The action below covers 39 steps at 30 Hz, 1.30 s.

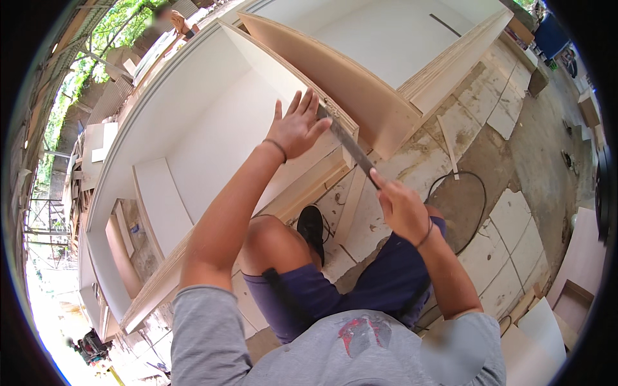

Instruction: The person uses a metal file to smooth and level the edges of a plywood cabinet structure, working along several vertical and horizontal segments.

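A long, flat, dark metal file [352, 149] lies slantwise across the end of a plywood panel edge [333, 110] on the white-lined cabinet. My right hand [404, 209] is closed around the file's near end; any handle there is hidden by the fingers. At the far end my left hand [296, 128] is open, its fingers stretched out and spread, with the thumb lying at the file. Whether the other left fingers touch the panel, I cannot tell. The cabinet's pale inner face [212, 122] extends left of the file.
A second plywood cabinet [380, 96] stands close on the right. A black cable [484, 199] loops over the broken tiled floor [508, 225], and a thin wood strip [447, 145] lies nearby. Board offcuts [541, 328] rest at lower right. Another person [177, 22] is at the far upper left.
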Tool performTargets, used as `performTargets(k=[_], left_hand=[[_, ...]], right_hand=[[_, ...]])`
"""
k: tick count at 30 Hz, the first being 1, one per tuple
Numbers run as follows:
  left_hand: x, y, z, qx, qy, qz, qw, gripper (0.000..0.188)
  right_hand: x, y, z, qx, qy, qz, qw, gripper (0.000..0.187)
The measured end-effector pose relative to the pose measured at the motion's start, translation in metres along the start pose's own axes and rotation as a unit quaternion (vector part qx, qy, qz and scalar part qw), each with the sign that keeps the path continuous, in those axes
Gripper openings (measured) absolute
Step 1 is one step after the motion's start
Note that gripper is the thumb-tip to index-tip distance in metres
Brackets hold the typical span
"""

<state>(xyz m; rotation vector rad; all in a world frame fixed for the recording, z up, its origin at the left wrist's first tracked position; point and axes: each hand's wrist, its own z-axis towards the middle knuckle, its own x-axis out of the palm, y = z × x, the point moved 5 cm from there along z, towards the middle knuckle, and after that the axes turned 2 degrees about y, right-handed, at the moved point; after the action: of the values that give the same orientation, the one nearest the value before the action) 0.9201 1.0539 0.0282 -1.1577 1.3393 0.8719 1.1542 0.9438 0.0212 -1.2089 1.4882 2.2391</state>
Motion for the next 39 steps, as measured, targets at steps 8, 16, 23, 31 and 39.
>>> performTargets(k=[8,16,23,31,39], left_hand=[[0.020,0.005,-0.040,0.041,0.028,0.012,0.999,0.071],[0.023,0.010,-0.022,0.015,0.020,0.010,1.000,0.073],[0.008,-0.003,0.009,-0.004,0.021,-0.018,1.000,0.074],[0.011,-0.011,0.007,0.009,0.028,0.031,0.999,0.071],[0.006,0.006,0.014,0.138,-0.029,-0.010,0.990,0.053]], right_hand=[[0.012,0.019,-0.029,0.053,0.064,0.008,0.996,0.045],[0.011,0.019,-0.021,0.059,0.023,-0.021,0.998,0.043],[0.008,0.012,-0.007,0.024,-0.062,0.018,0.998,0.044],[0.015,0.021,-0.022,0.095,-0.038,-0.006,0.995,0.044],[0.021,0.034,-0.026,0.147,-0.021,0.019,0.989,0.049]])
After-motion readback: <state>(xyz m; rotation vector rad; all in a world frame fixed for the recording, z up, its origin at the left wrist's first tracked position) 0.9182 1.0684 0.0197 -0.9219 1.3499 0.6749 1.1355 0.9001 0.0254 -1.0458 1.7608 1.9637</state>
